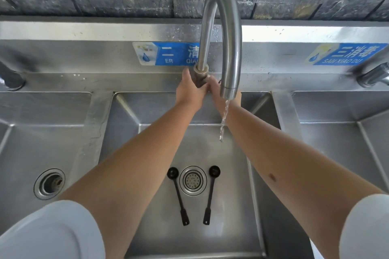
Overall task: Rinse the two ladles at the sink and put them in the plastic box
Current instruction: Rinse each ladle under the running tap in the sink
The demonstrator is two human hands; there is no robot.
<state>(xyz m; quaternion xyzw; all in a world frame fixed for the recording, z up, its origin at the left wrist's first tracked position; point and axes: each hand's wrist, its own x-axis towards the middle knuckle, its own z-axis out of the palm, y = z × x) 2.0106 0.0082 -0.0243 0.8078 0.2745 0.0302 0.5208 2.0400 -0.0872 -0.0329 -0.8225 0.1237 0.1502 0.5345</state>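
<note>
Two small black ladles lie on the floor of the middle steel sink basin (210, 237), one on each side of the round drain strainer (193, 180). The left ladle (177, 193) and the right ladle (210, 193) both have their bowls at the far end and their handles pointing toward me. Both arms reach forward over the basin. My left hand (187, 88) and my right hand (214, 88) are wrapped around the base of the tall curved tap (229, 33). A thin stream of water (223, 120) falls from the spout. No plastic box is in view.
A second basin with an open drain hole (49, 184) lies to the left, a third basin (341, 132) to the right. Another tap (372, 76) stands at the far right. Blue labels (168, 53) are stuck on the steel backsplash below a dark stone wall.
</note>
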